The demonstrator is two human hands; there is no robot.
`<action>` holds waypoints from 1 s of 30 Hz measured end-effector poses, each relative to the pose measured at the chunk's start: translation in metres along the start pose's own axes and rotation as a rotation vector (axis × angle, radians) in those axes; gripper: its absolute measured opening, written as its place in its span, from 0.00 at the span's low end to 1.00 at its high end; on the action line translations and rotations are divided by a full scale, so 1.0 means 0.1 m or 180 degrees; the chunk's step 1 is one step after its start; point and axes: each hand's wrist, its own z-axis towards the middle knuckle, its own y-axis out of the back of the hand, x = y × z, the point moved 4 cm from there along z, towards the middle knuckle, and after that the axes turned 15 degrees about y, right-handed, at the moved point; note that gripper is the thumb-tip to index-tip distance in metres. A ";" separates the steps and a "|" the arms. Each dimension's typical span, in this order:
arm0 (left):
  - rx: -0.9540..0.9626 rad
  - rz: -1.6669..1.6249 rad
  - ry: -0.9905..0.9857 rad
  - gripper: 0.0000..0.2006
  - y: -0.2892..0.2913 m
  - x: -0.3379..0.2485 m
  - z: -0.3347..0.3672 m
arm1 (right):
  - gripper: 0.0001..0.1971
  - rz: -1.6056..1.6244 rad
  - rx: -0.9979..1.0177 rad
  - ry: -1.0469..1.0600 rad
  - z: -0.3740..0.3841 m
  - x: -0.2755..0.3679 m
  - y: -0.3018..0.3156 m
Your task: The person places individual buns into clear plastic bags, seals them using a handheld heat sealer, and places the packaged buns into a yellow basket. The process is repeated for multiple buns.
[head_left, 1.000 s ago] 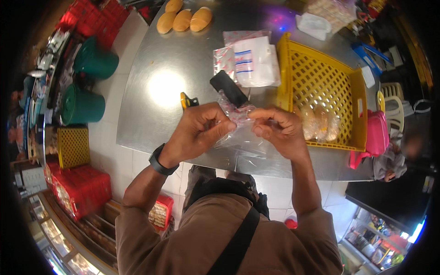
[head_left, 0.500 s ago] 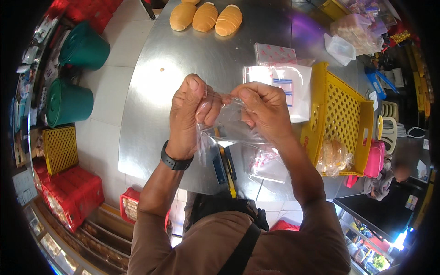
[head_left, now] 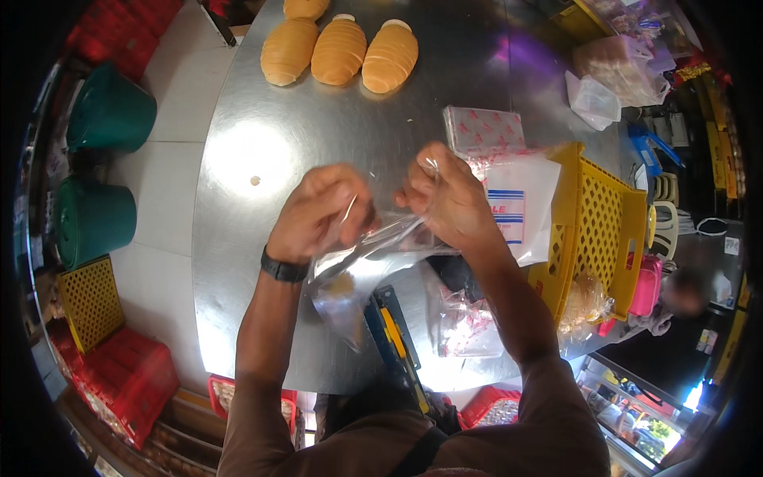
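Note:
A clear plastic bag [head_left: 381, 242] is stretched between my two hands above the steel table [head_left: 238, 294]. My left hand [head_left: 322, 208], with a dark wristband below it, is closed on one side of the bag's edge and slightly smeared by motion. On the other side, my right hand [head_left: 449, 199] pinches the film between thumb and fingers. Below the bag lies a long dark blue and yellow tool [head_left: 391, 330], its kind unclear. Several ridged bread rolls [head_left: 339, 52] rest at the table's far end.
On the right stands a yellow crate [head_left: 566, 207] with wrapped bread [head_left: 584, 306] inside. Beside it lie a white package with blue stripes [head_left: 509, 215] and red-printed clear packets [head_left: 485, 131]. Green bins [head_left: 95, 222] and a red crate [head_left: 131, 389] stand on the floor at left.
My hands have drawn apart, spreading the bag wider between them. The view has shifted, so the rolls and table sit lower and farther left in the picture.

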 end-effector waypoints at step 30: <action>-0.3734 0.3447 -0.1642 0.05 1.21 0.07 1.32 | 0.17 -0.4621 0.2325 -0.0698 3.26 0.72 0.63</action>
